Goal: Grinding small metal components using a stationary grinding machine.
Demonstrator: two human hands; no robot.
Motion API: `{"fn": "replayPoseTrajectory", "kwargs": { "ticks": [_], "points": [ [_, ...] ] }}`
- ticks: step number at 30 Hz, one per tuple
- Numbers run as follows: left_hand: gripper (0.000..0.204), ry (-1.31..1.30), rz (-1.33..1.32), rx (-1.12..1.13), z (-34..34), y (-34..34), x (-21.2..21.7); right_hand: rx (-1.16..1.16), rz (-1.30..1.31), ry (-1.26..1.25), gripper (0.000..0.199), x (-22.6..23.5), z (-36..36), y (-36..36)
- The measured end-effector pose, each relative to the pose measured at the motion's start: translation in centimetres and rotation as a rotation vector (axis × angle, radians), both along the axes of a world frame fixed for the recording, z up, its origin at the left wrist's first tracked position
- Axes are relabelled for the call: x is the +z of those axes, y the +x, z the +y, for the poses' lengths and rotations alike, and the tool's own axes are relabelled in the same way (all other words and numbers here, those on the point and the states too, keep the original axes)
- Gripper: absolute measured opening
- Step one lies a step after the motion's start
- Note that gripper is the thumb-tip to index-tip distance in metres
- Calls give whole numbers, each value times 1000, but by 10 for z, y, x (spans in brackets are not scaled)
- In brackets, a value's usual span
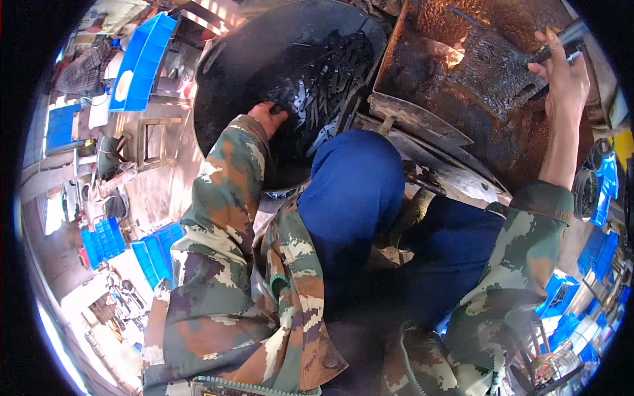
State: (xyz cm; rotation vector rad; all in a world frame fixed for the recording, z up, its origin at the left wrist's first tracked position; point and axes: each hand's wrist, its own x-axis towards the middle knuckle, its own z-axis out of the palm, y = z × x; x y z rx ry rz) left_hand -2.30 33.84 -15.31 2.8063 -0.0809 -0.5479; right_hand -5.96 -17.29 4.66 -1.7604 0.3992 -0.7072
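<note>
My left hand (269, 119) reaches into a wide, round black basin (228, 72), its fingers curled at something dark that I cannot make out. Many thin dark strips (340, 72) lie loose in the basin beside it. Up at the right, my right hand (566, 79) is closed around a dark bar-like handle (571, 33); where the handle ends is hard to tell. Below those fingers is a rusty, wet-looking metal trough (515, 142) with a dark, grainy mass (492, 72) in it. A small bright orange patch (454, 56) shows near that mass.
A metal plate (422, 122) edges the trough between it and my knees (356, 171). Blue plastic crates (142, 63) stand at the left, with more blue crates (598, 254) at the right. A wooden frame (158, 142) is on the left floor.
</note>
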Motion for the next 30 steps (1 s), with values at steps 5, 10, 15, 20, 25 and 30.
{"fn": "replayPoseTrajectory", "kwargs": {
  "ticks": [5,10,15,20,25,30],
  "points": [
    [48,-123,67,173,-9,2,-14,-14,23,0,33,4,-2,-1],
    [38,-382,111,270,10,8,-44,7,-3,-7,31,-1,-6,-1],
    [27,-539,215,332,20,9,-54,-10,8,26,31,1,-1,3],
    [16,-827,195,444,-15,4,-10,-10,35,24,32,-2,-11,0],
    [11,-1163,131,661,-26,18,27,8,2,33,34,-1,-7,-1],
    [15,-1194,265,573,-42,27,48,4,0,29,34,-2,-7,-2]
  ]
}}
